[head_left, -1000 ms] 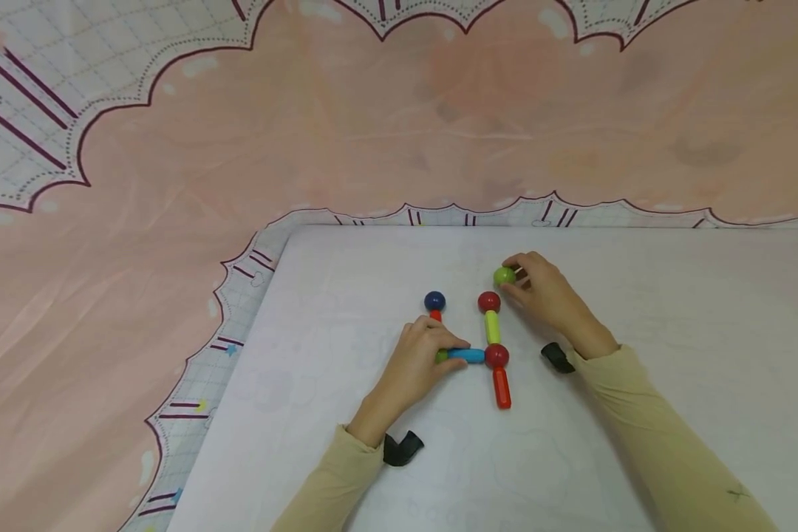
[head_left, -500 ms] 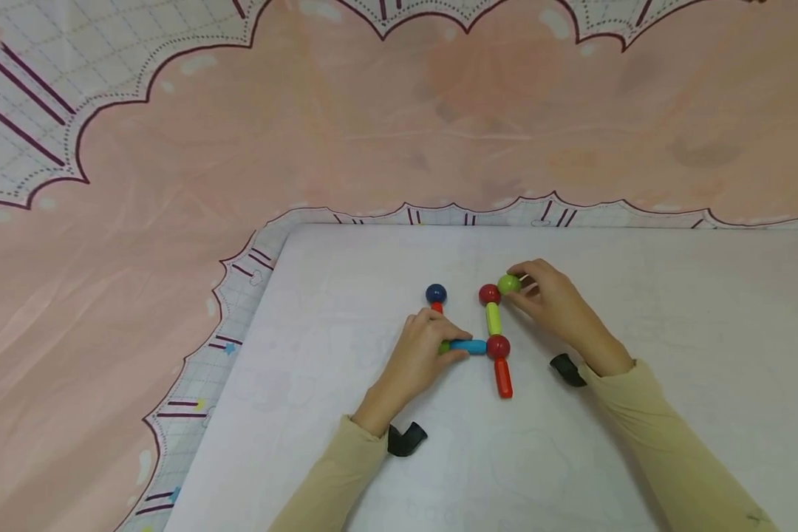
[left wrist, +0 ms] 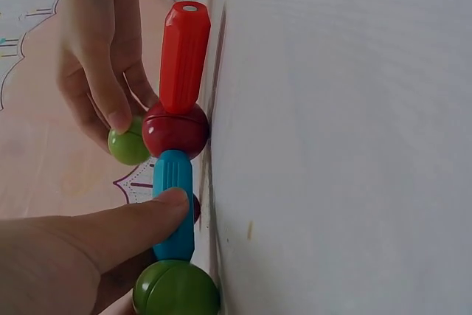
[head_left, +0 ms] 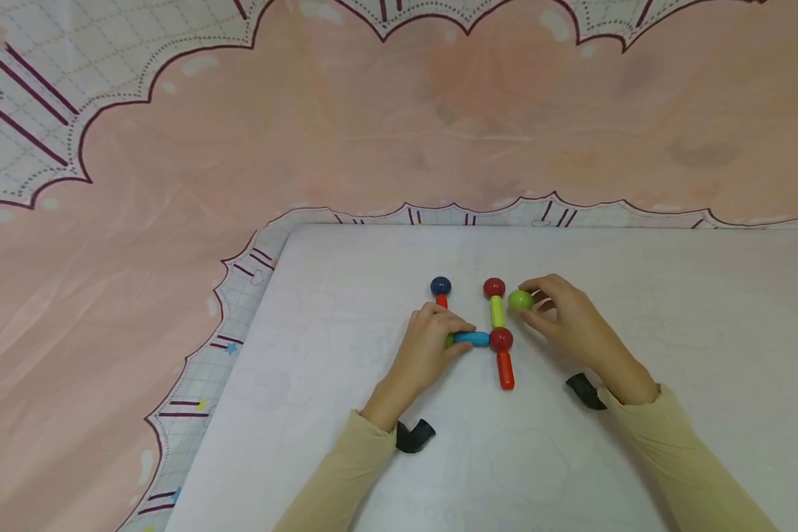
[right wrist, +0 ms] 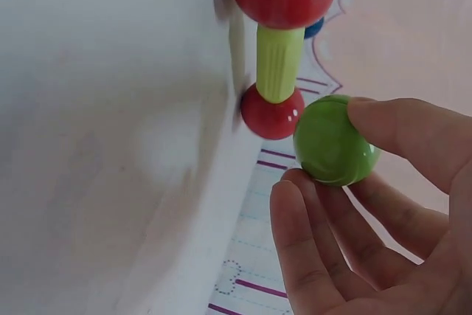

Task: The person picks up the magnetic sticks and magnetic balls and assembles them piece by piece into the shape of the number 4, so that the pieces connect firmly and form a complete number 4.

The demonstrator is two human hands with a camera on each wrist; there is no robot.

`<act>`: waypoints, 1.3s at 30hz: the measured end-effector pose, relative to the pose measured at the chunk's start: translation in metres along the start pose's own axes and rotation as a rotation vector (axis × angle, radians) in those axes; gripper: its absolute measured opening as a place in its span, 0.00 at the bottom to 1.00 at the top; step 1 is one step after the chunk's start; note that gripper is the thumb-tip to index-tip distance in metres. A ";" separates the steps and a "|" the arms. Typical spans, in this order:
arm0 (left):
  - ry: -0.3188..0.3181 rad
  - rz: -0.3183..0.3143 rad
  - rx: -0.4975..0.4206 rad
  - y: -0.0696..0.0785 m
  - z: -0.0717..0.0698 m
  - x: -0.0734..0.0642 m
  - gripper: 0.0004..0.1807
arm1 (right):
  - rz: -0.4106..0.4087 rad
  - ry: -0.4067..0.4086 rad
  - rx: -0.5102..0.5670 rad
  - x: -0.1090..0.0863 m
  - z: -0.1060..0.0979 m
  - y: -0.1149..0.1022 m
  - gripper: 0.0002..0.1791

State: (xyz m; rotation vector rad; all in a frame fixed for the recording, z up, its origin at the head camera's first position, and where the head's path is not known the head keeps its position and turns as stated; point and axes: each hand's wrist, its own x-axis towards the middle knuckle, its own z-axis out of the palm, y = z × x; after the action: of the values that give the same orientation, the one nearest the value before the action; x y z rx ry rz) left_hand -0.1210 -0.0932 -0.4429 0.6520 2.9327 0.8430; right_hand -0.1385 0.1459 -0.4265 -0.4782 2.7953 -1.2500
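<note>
My left hand [head_left: 424, 343] pinches a blue rod [head_left: 473, 339] between thumb and fingers. One end of that rod meets a red ball [head_left: 501, 339], the other a green ball [left wrist: 177, 291]. A red rod [head_left: 505, 369] points toward me from the red ball; a yellow-green rod [head_left: 497, 312] leads away to a second red ball [head_left: 494, 287]. Beyond my left fingers, a dark blue ball [head_left: 441, 286] tops another red rod [head_left: 442, 301], partly hidden. My right hand [head_left: 568, 321] holds a loose lime green ball [right wrist: 335, 142] by its fingertips, apart from and right of the yellow-green rod.
The pieces lie on a white tabletop [head_left: 292, 443] whose far and left edges show. Past them spreads a peach patterned cloth [head_left: 399, 133]. A black piece sits by each wrist, one at the left cuff [head_left: 415, 436], one at the right [head_left: 585, 391].
My right hand has brought the lime green ball nearer to me and slightly right, past the far red ball. The joined pieces have shifted a little away from me with my left hand.
</note>
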 end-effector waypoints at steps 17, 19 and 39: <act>0.002 -0.008 -0.001 0.016 0.004 -0.008 0.13 | -0.055 -0.008 -0.108 -0.044 0.000 0.004 0.19; -0.002 -0.011 -0.002 0.016 0.004 -0.008 0.13 | -0.072 -0.008 -0.116 -0.049 0.002 0.005 0.18; -0.013 0.012 0.057 0.018 0.006 -0.006 0.15 | -0.174 -0.128 -0.017 -0.085 0.019 0.005 0.18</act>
State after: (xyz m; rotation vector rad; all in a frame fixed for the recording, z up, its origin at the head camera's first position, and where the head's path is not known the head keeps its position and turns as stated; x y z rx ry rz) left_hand -0.1076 -0.0786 -0.4388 0.6766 2.9542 0.7561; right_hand -0.0556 0.1607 -0.4499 -0.7879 2.7077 -1.1790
